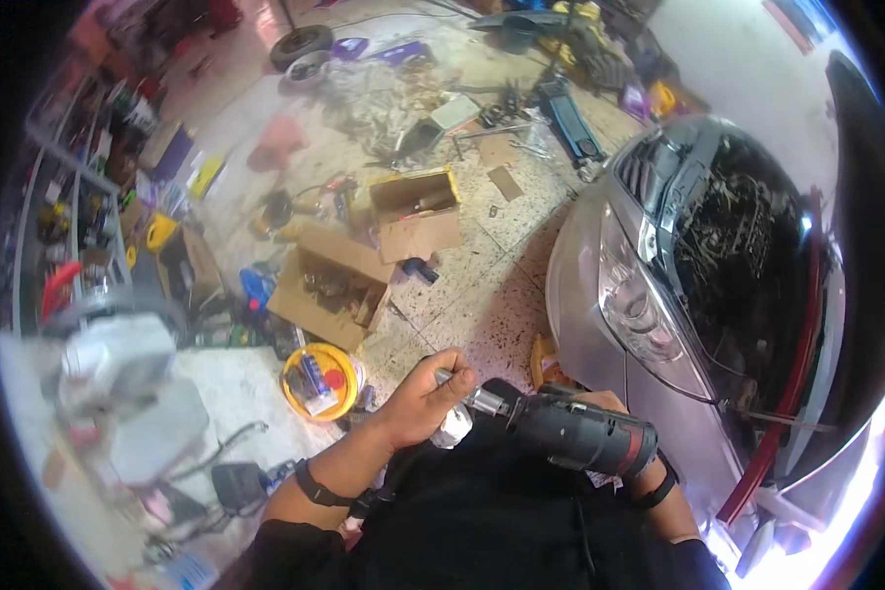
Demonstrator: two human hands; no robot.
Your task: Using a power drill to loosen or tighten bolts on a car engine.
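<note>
My right hand (615, 405) grips the body of a black and red cordless power drill (575, 433), held level in front of my chest; most of that hand is hidden behind the tool. My left hand (428, 398) is closed around the drill's metal chuck end (482, 398), with a small white object (452, 429) just below the fingers. A black band sits on each wrist. My dark shirt fills the lower middle of the view.
A silver car (649, 305) with its hood open stands at the right. On the speckled floor lie open cardboard boxes (329, 285), a yellow bucket (320, 382), scattered tools, a blue floor jack (572, 123) and a tyre (302, 44). Shelves line the left.
</note>
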